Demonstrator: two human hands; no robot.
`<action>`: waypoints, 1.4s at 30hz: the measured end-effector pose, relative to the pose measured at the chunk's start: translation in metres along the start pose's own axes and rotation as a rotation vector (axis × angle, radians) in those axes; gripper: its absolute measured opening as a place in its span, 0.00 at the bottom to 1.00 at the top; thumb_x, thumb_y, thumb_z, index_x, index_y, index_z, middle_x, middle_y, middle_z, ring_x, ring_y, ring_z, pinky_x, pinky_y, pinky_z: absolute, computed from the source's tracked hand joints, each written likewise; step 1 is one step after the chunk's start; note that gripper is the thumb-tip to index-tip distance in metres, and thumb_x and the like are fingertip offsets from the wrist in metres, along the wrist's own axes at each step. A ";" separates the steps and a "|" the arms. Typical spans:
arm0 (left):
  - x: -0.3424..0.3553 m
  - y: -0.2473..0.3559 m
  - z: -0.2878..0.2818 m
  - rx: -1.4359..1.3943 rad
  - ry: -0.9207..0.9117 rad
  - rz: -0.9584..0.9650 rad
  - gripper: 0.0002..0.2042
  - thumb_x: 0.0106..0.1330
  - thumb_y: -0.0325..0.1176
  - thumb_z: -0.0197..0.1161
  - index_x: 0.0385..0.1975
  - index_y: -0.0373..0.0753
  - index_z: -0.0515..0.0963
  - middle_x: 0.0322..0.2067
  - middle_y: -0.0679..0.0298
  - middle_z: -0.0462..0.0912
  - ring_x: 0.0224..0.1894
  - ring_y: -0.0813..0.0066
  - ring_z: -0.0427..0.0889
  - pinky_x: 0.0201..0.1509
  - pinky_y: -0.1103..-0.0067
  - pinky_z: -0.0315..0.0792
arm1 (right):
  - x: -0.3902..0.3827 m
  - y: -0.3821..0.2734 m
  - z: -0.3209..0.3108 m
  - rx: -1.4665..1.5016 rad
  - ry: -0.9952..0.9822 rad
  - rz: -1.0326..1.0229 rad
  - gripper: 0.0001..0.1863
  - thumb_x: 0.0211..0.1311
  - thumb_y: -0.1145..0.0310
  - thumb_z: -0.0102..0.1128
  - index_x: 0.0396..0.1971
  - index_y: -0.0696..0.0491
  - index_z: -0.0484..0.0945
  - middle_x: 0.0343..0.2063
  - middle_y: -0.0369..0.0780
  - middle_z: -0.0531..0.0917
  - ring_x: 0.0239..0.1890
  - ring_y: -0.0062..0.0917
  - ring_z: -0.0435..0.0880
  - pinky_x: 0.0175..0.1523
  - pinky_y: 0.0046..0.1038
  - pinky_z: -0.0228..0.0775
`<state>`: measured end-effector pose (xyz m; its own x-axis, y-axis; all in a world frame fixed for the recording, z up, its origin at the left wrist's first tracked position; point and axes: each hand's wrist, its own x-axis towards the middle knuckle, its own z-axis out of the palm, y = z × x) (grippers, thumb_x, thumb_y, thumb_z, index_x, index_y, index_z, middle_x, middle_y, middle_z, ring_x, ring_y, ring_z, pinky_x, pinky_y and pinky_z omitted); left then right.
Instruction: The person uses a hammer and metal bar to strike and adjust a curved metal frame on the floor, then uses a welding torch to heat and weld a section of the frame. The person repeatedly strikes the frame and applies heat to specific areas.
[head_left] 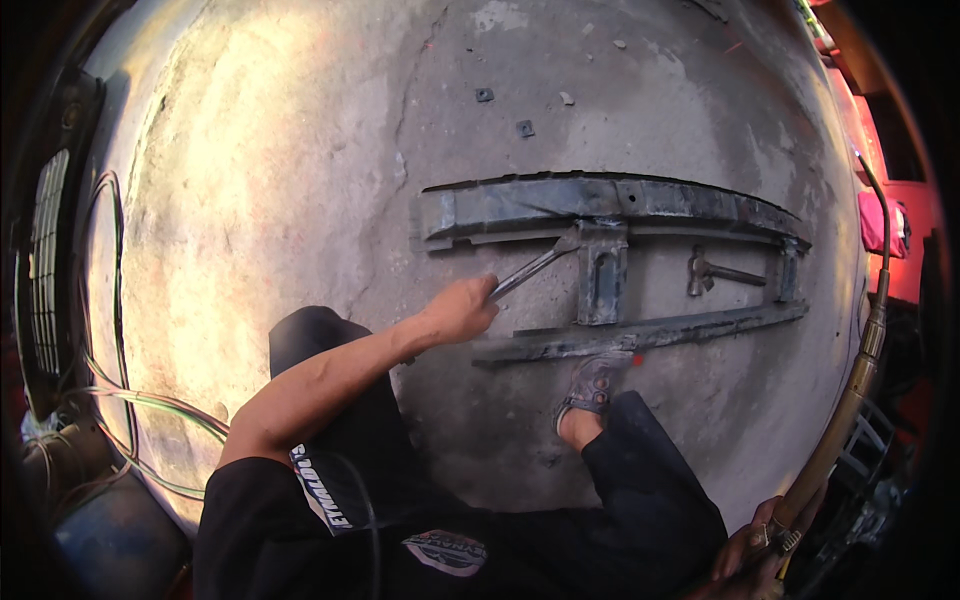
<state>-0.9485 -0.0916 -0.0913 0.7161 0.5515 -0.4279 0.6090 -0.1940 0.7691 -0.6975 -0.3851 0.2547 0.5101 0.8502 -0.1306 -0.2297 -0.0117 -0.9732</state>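
Chisel (535,265), clamped in the left hand (460,310), presses against a steel frame (610,200) ahead on the floor. The right hand (755,550) grips a welding torch (850,400). The blade could slip off the bracket (602,272), jolting the wrist.

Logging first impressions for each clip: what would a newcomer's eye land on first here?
First, the grey metal frame lying on the concrete floor at centre, with the left hand pressing a flat-bladed scraper against its upright brace. A hammer lies inside the frame to the right. At the lower right edge the right hand grips a brass-coloured torch with a hose running upward.
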 end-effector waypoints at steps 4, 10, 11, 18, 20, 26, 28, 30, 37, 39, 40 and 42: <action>-0.020 -0.017 0.005 0.021 0.054 -0.133 0.15 0.66 0.36 0.62 0.44 0.32 0.71 0.37 0.40 0.82 0.44 0.36 0.80 0.47 0.53 0.72 | 0.009 0.015 0.025 -0.006 0.108 -0.012 0.31 0.65 0.63 0.70 0.63 0.52 0.65 0.44 0.52 0.74 0.19 0.26 0.74 0.16 0.20 0.68; -0.001 0.009 0.014 -0.072 0.041 0.041 0.14 0.67 0.37 0.62 0.43 0.33 0.71 0.33 0.41 0.82 0.41 0.35 0.80 0.45 0.53 0.72 | -0.010 -0.001 -0.010 0.094 0.062 0.061 0.24 0.65 0.66 0.69 0.58 0.49 0.71 0.43 0.51 0.73 0.21 0.26 0.75 0.18 0.21 0.71; 0.003 0.002 0.018 -0.038 0.055 0.042 0.15 0.68 0.37 0.62 0.44 0.33 0.71 0.33 0.41 0.82 0.41 0.36 0.80 0.45 0.54 0.72 | -0.008 0.000 -0.002 0.037 0.075 0.001 0.25 0.65 0.67 0.69 0.60 0.48 0.71 0.43 0.50 0.72 0.22 0.26 0.76 0.18 0.22 0.72; -0.011 -0.008 0.008 -0.027 0.022 -0.055 0.16 0.67 0.37 0.62 0.48 0.34 0.71 0.33 0.41 0.82 0.41 0.36 0.80 0.45 0.54 0.72 | 0.006 0.001 0.006 0.084 0.040 0.120 0.23 0.62 0.70 0.71 0.56 0.42 0.74 0.44 0.46 0.71 0.23 0.26 0.76 0.21 0.27 0.75; -0.012 -0.015 0.010 -0.202 -0.009 0.020 0.16 0.66 0.36 0.62 0.49 0.34 0.70 0.34 0.41 0.82 0.42 0.36 0.81 0.46 0.54 0.72 | -0.003 0.003 -0.002 0.107 0.070 0.121 0.23 0.62 0.70 0.71 0.56 0.41 0.74 0.45 0.46 0.71 0.24 0.26 0.76 0.21 0.26 0.75; -0.011 -0.028 0.028 -0.102 0.049 -0.007 0.17 0.64 0.30 0.60 0.51 0.35 0.69 0.34 0.40 0.82 0.42 0.35 0.81 0.47 0.51 0.72 | 0.013 -0.006 -0.013 0.034 -0.016 0.249 0.25 0.65 0.61 0.70 0.59 0.41 0.70 0.47 0.42 0.71 0.23 0.27 0.77 0.24 0.30 0.77; -0.010 -0.026 0.029 -0.037 0.039 -0.064 0.17 0.64 0.29 0.59 0.52 0.36 0.69 0.33 0.40 0.82 0.41 0.34 0.81 0.46 0.50 0.72 | 0.013 -0.005 -0.013 0.022 0.024 0.204 0.28 0.65 0.61 0.69 0.61 0.42 0.66 0.46 0.43 0.72 0.21 0.26 0.76 0.22 0.29 0.76; -0.011 -0.022 0.028 -0.008 0.036 -0.106 0.16 0.64 0.29 0.58 0.51 0.36 0.68 0.32 0.40 0.82 0.40 0.34 0.81 0.46 0.49 0.72 | 0.012 0.001 -0.007 0.007 0.068 0.146 0.31 0.66 0.61 0.69 0.63 0.43 0.62 0.45 0.43 0.72 0.20 0.25 0.75 0.20 0.28 0.75; -0.013 -0.020 0.028 0.081 0.029 -0.133 0.15 0.64 0.30 0.58 0.50 0.37 0.67 0.31 0.39 0.82 0.38 0.33 0.81 0.45 0.48 0.73 | 0.009 0.007 -0.009 -0.045 0.100 0.115 0.42 0.66 0.62 0.67 0.71 0.47 0.48 0.41 0.44 0.73 0.15 0.23 0.72 0.15 0.25 0.71; -0.011 -0.021 0.029 0.097 0.033 -0.132 0.15 0.65 0.30 0.58 0.50 0.37 0.67 0.30 0.39 0.82 0.38 0.33 0.81 0.45 0.48 0.73 | 0.013 0.005 -0.012 -0.075 0.117 0.080 0.45 0.66 0.62 0.67 0.73 0.48 0.44 0.40 0.44 0.73 0.13 0.22 0.72 0.13 0.24 0.70; -0.011 -0.018 0.029 0.096 0.021 -0.147 0.15 0.63 0.29 0.58 0.50 0.37 0.68 0.32 0.39 0.82 0.39 0.34 0.81 0.46 0.48 0.73 | 0.014 0.004 -0.011 -0.099 0.137 0.052 0.46 0.67 0.63 0.66 0.74 0.48 0.42 0.40 0.44 0.73 0.12 0.21 0.71 0.12 0.24 0.69; -0.010 -0.009 0.026 0.093 -0.001 -0.174 0.16 0.60 0.28 0.57 0.50 0.37 0.70 0.34 0.39 0.83 0.41 0.35 0.82 0.47 0.49 0.75 | 0.020 0.006 -0.012 -0.157 0.173 0.004 0.50 0.67 0.63 0.66 0.76 0.49 0.38 0.38 0.44 0.73 0.11 0.20 0.71 0.10 0.23 0.68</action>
<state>-0.9527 -0.1163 -0.1058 0.5973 0.5829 -0.5509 0.7526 -0.1698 0.6362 -0.6788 -0.3739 0.2438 0.6467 0.7474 -0.1522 -0.1074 -0.1083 -0.9883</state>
